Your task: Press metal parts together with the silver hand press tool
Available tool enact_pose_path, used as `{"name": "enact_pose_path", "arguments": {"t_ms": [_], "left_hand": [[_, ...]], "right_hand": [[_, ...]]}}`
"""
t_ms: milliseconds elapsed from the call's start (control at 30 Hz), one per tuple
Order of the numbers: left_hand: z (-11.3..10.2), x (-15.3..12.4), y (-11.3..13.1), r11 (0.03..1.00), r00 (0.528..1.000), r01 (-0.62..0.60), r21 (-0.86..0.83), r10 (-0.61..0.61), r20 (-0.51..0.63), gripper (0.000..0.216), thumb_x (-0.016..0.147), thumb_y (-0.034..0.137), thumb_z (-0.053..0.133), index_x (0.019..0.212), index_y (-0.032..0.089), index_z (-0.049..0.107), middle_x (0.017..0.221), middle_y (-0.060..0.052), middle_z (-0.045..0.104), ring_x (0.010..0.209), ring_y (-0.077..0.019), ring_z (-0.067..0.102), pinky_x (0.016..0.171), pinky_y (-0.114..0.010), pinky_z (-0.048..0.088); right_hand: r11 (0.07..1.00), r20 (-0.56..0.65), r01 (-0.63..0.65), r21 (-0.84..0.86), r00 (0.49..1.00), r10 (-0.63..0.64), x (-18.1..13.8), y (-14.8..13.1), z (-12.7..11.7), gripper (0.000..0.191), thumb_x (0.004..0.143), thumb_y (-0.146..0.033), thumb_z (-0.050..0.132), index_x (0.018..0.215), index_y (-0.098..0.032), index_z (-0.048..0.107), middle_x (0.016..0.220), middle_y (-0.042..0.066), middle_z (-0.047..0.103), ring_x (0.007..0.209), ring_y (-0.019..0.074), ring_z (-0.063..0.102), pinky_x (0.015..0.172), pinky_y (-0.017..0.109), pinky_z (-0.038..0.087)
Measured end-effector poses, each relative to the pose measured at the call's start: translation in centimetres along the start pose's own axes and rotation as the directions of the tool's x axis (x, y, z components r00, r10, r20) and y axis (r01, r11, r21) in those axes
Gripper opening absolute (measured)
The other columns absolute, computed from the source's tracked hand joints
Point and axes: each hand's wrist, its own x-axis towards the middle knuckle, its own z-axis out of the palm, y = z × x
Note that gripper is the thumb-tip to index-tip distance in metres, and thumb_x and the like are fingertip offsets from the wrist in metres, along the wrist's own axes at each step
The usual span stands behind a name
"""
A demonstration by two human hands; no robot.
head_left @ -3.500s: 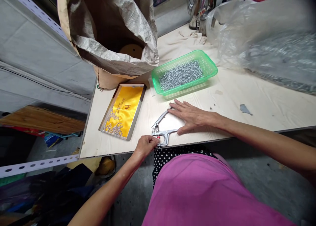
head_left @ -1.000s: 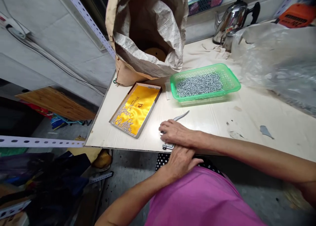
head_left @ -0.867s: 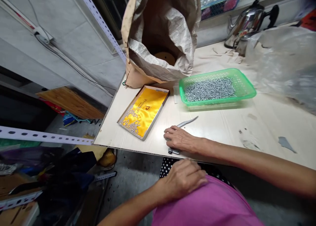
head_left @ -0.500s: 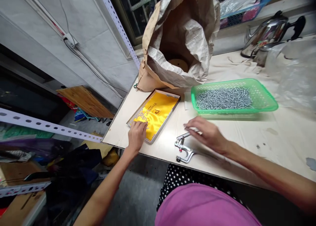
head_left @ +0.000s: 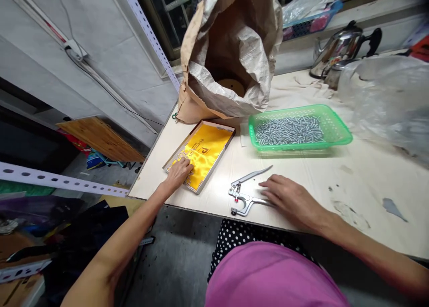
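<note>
My left hand [head_left: 177,174] reaches into the near end of a shallow box lined with yellow cloth [head_left: 203,149]. Its fingers are bunched among several small metal pieces lying there. What the fingers pinch, if anything, is hidden. My right hand [head_left: 291,200] lies flat on the pale table [head_left: 335,173] with fingers spread, touching the lower handle of a metal hand press [head_left: 246,193]. The press lies near the table's front edge with its two handles apart.
A green plastic basket [head_left: 338,135] full of small metal pieces stands behind the press. A large open paper sack [head_left: 234,48] stands at the back left. A clear plastic bag [head_left: 392,101] and a metal kettle [head_left: 338,50] are at the right. The table's left edge drops to the floor.
My left hand left my lap and reached across to the yellow box. My right hand lifted off the press, uncovering it, and now rests beside its lower handle.
</note>
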Motion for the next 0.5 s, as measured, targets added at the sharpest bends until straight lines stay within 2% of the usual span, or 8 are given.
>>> {"name": "enact_pose_path", "arguments": {"t_ms": [67,133,200,233,300,367,433,500], "left_hand": [[-0.5,0.1,0.7,0.997,0.999,-0.001,-0.077,-0.002,-0.045,0.018,0.089,0.016,0.05,0.077,0.02,0.063,0.091,-0.011,0.063,0.094,-0.0248,0.054,0.079,-0.035,0.045],[-1.1,-0.2,2.6,0.969,0.987,0.025,-0.244,-0.063,-0.15,0.017,0.088,0.02,0.051,0.077,0.02,0.064,0.089,-0.009,0.066,0.092,-0.0238,0.057,0.082,-0.035,0.046],[-1.6,-0.8,5.8,0.866,0.967,0.06,-0.497,-0.173,-0.185,0.015,0.086,0.027,0.055,0.08,0.02,0.067,0.087,-0.007,0.068,0.086,-0.0211,0.06,0.08,-0.033,0.047],[-1.8,-1.2,7.7,0.772,0.968,0.084,-0.63,-0.214,-0.132,0.016,0.085,0.031,0.057,0.081,0.019,0.068,0.084,-0.005,0.068,0.08,-0.0193,0.06,0.077,-0.031,0.047],[-1.9,-2.1,11.5,0.531,0.973,0.176,-0.829,-0.221,0.066,0.022,0.08,0.038,0.062,0.084,0.018,0.07,0.078,-0.004,0.068,0.069,-0.0163,0.059,0.066,-0.028,0.047],[-1.7,-2.7,14.5,0.333,0.952,0.295,-0.895,-0.185,0.245,0.028,0.074,0.043,0.067,0.084,0.016,0.071,0.072,-0.002,0.067,0.061,-0.0138,0.055,0.058,-0.025,0.043],[-1.3,-3.0,16.3,0.225,0.919,0.385,-0.895,-0.18,0.351,0.034,0.069,0.046,0.071,0.081,0.015,0.071,0.066,-0.001,0.064,0.056,-0.0115,0.051,0.053,-0.023,0.04],[-0.8,-2.9,17.1,0.165,0.889,0.445,-0.88,-0.199,0.412,0.039,0.064,0.05,0.074,0.079,0.013,0.071,0.062,0.0,0.062,0.053,-0.0098,0.048,0.051,-0.022,0.036]], "right_hand": [[1.0,0.057,-0.027,0.01,0.998,0.027,-1.2,-0.6,1.6,0.022,0.098,-0.024,0.046,0.101,-0.02,0.068,0.089,0.008,0.063,0.084,0.0208,0.061,0.076,0.034,0.05],[0.998,0.075,-0.061,0.002,0.995,0.061,-1.9,-0.9,2.4,0.022,0.098,-0.023,0.046,0.098,-0.02,0.068,0.087,0.008,0.063,0.084,0.0211,0.06,0.076,0.034,0.049],[0.996,0.079,-0.089,-0.005,0.993,0.09,-2.3,-0.9,2.5,0.022,0.098,-0.022,0.046,0.098,-0.019,0.068,0.088,0.008,0.063,0.085,0.0216,0.059,0.077,0.034,0.048],[0.995,0.084,-0.095,-0.006,0.992,0.095,-2.4,-0.9,2.4,0.022,0.098,-0.023,0.047,0.098,-0.019,0.068,0.089,0.009,0.063,0.087,0.0218,0.059,0.078,0.034,0.047],[0.995,0.097,-0.098,-0.01,0.99,0.098,-2.5,-1.0,2.3,0.02,0.098,-0.025,0.051,0.102,-0.017,0.068,0.093,0.01,0.062,0.089,0.0223,0.058,0.079,0.034,0.046],[0.995,0.103,-0.092,-0.027,0.99,0.094,-2.7,-1.1,2.3,0.018,0.096,-0.026,0.055,0.104,-0.016,0.068,0.095,0.01,0.062,0.089,0.0224,0.057,0.078,0.034,0.045],[0.995,0.087,-0.09,-0.046,0.992,0.093,-2.9,-1.1,2.5,0.018,0.096,-0.024,0.055,0.105,-0.016,0.068,0.096,0.01,0.061,0.088,0.022,0.056,0.076,0.033,0.043],[0.995,0.059,-0.084,-0.055,0.994,0.087,-3.1,-1.0,2.9,0.018,0.096,-0.021,0.053,0.104,-0.017,0.068,0.094,0.009,0.061,0.087,0.0215,0.055,0.074,0.033,0.041]]}}
